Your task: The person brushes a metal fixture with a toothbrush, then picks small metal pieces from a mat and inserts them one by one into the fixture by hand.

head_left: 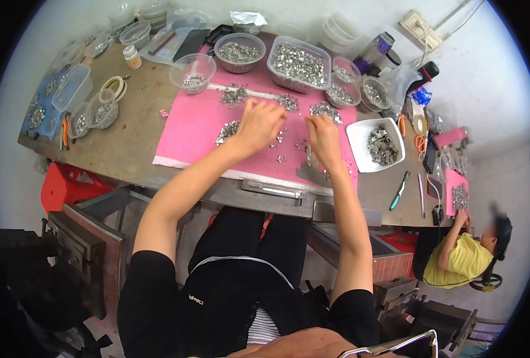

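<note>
The left hand (264, 123) is hovering over the pink mat (187, 131), palm side down, with its fingers bending. Its grip is blurred, so I cannot tell if it is pinching something. The right hand (323, 136) is hovering at the other side of the mat, and its thumb and forefinger are pressing together at the tips; whether a piece is sitting between them, I cannot tell.

The small metal pieces (324, 112) are lying on the mat in several loose heaps. One heap is lying near the left wrist, one is lying just beyond the right fingertips, and some single pieces are scattering between the two hands.

Behind the mat's heaps, a rectangular plastic tub (296, 85) and a round plastic tub (239, 67) are holding many more pieces. To the right of the mat, a white square dish (359, 140) is standing on the worktop (140, 113), also containing metal parts. A green-handled brush (400, 191) is lying nearer to the person. Farther right, a co-worker in a yellow shirt (462, 261) is reaching toward another pink mat (451, 179).
</note>
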The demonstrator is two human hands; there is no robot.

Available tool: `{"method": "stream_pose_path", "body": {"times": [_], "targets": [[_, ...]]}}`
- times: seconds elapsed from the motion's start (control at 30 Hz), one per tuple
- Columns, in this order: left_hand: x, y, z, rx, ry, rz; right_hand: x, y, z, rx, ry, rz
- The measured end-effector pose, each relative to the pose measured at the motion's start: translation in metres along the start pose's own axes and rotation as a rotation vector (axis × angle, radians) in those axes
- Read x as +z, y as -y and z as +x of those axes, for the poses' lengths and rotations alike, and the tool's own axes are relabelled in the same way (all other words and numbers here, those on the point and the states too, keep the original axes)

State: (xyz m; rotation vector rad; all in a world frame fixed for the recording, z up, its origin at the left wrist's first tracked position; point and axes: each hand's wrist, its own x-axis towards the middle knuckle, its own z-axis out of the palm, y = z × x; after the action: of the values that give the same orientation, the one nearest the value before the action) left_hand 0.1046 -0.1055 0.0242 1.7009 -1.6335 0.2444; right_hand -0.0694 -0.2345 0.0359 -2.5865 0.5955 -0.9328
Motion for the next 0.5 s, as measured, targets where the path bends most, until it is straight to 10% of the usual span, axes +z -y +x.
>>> {"method": "stream_pose_path", "body": {"times": [0.4, 0.5], "targets": [[0.041, 0.028, 0.026, -0.124, 0.111, 0.182, 0.044, -0.029, 0.021, -0.047, -0.009, -0.297], [0.037, 0.026, 0.030, -0.155, 0.183, 0.212, 0.015, 0.009, 0.009, 0.194, 0.061, 0.091]]}}
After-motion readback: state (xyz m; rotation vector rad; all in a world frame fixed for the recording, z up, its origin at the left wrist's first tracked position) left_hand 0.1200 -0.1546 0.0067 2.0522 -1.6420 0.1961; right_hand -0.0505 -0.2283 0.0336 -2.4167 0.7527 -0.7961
